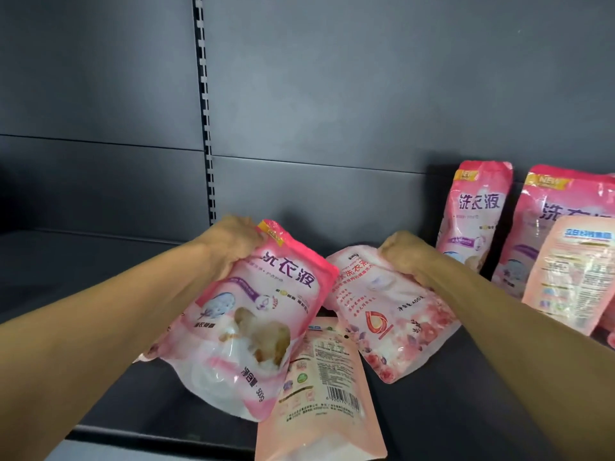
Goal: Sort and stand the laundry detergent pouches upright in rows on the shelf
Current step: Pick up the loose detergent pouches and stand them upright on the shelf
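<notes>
1. My left hand (234, 242) grips the top corner of a bright pink glossy plastic detergent pouch (256, 331), fingers curled round it; it hangs tilted over the dark shelf (449, 404).
2. My right hand (404, 257) grips the top of a pale pink rose-printed pouch (392, 314), leaning, base on the shelf.
3. Judgement: liquid-filled, soft, saggy, slippery film; hold the stiff top seam, settle the base flat.
4. A peach pouch lying label-back-up (324, 387) lies between them, overhanging the shelf's front edge; upright pink pouches (474, 221) stand at right rear.
5. Fingertips hidden behind the pouches; rightmost pouches cut off by the frame.
</notes>
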{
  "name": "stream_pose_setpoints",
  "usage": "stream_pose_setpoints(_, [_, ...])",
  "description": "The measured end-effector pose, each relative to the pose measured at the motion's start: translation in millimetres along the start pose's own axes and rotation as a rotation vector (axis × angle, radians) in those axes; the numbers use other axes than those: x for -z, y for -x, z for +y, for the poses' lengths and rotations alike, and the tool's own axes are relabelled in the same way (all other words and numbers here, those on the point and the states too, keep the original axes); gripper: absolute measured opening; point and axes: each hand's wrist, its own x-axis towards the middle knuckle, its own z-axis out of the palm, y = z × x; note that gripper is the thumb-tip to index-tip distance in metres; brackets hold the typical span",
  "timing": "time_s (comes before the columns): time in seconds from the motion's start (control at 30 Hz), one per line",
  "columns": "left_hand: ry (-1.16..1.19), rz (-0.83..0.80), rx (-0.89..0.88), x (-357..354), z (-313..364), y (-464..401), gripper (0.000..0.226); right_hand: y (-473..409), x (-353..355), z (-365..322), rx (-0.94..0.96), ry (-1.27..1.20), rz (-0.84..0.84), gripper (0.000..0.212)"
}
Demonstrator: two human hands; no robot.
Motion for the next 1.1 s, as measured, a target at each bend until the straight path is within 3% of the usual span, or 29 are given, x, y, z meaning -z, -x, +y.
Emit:
stream_pose_setpoints(0.23, [0.081, 0.032, -0.168, 9, 39, 17, 0.020, 50, 44, 1, 0.172, 0.019, 0.343, 0.027])
stream_pose_setpoints(0.47, [0.191, -0.006, -0.351, -10, 75, 48, 0.028, 107, 105, 32, 0.202, -0.185, 0.580, 0.019])
stream_pose_setpoints(0.67, [0.405, -0.009, -0.448, -59, 101, 62, 0.029, 142, 153, 86, 0.104, -0.373, 0.829, 0.025])
stream_pose_setpoints(0.8, [0.552, -0.092, -0.453, -115, 116, 79, 0.028, 157, 178, 128, 0.036, -0.492, 1.003, 0.017])
stream_pose_setpoints(1.1, [0.752, -0.126, -0.263, -246, 119, 93, 0.027, 166, 181, 178, 0.015, -0.506, 1.267, 0.018])
